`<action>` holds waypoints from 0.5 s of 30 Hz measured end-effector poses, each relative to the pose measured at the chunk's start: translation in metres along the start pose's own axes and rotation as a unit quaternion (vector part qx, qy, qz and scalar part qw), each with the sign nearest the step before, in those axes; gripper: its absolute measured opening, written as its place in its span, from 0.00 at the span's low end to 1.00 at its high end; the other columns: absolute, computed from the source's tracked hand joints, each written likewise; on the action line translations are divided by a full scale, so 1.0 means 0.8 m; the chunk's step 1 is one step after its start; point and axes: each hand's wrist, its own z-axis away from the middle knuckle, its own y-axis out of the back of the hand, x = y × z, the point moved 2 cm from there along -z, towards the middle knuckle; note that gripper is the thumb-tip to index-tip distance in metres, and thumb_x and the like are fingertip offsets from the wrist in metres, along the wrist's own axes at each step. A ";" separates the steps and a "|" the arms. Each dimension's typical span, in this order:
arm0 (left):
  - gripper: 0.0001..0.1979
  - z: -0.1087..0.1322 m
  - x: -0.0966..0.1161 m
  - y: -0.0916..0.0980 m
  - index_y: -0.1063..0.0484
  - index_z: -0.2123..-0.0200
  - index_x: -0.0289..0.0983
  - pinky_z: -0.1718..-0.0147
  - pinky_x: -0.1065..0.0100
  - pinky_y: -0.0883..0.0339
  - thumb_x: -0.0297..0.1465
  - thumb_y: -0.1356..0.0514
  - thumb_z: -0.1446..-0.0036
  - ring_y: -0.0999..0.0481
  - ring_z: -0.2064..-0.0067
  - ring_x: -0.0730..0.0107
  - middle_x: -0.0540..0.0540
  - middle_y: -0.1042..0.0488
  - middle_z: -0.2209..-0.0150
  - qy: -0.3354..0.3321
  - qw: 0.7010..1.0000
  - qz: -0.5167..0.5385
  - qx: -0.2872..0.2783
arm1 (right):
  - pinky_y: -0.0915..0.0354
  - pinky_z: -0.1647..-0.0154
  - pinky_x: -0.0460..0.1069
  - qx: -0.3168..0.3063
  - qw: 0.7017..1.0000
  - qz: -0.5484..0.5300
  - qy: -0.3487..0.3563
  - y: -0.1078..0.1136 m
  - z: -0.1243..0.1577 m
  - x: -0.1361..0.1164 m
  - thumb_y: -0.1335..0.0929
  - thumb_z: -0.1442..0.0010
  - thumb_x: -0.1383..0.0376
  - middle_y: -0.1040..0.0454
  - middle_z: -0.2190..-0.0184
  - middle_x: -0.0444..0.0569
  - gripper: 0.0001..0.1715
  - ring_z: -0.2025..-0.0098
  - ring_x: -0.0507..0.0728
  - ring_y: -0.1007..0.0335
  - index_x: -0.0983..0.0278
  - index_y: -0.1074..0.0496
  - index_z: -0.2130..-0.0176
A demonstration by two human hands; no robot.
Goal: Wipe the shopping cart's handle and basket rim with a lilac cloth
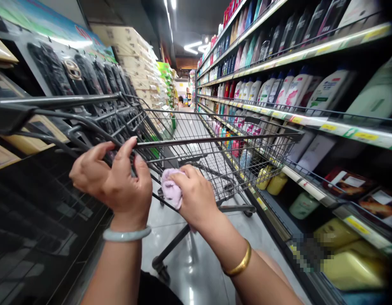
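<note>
A dark metal shopping cart [215,141] stands across the aisle in front of me, its wire basket stretching to the right. My left hand [115,182], with a pale bangle at the wrist, curls its fingers over the near edge of the basket; part of its grip is hidden behind the wires. Bunched in my right hand [197,192] is a light pink cloth [172,188], pressed against a lower bar on the cart's near side. A gold bracelet circles the right wrist. The cart's handle [56,101] lies to the upper left.
Shelves on the right hold many shampoo bottles [297,89], with yellow jugs [351,269] low down. Packaged dark goods [81,76] hang on the left, and stacked cartons [132,59] stand beyond them. A cart wheel [162,271] rests on the shiny tiled floor [183,279].
</note>
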 end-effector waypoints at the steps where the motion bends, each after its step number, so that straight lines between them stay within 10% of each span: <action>1: 0.22 0.005 0.001 -0.004 0.24 0.43 0.45 0.38 0.41 0.44 0.32 0.37 0.41 0.35 0.39 0.45 0.37 0.31 0.44 -0.005 1.000 0.001 0.008 | 0.35 0.56 0.51 0.006 1.000 -0.003 0.021 -0.002 0.003 -0.001 0.34 0.34 0.61 0.29 0.48 0.49 0.15 0.51 0.58 0.33 0.53 0.25 0.48; 15: 0.26 0.024 0.041 -0.022 0.35 0.37 0.55 0.28 0.33 0.74 0.36 0.41 0.38 0.58 0.25 0.49 0.58 0.45 0.30 0.006 0.992 0.076 -0.096 | 0.38 0.62 0.50 -0.108 0.991 0.077 0.007 -0.007 0.034 0.044 0.35 0.33 0.62 0.28 0.51 0.50 0.16 0.54 0.59 0.32 0.56 0.26 0.47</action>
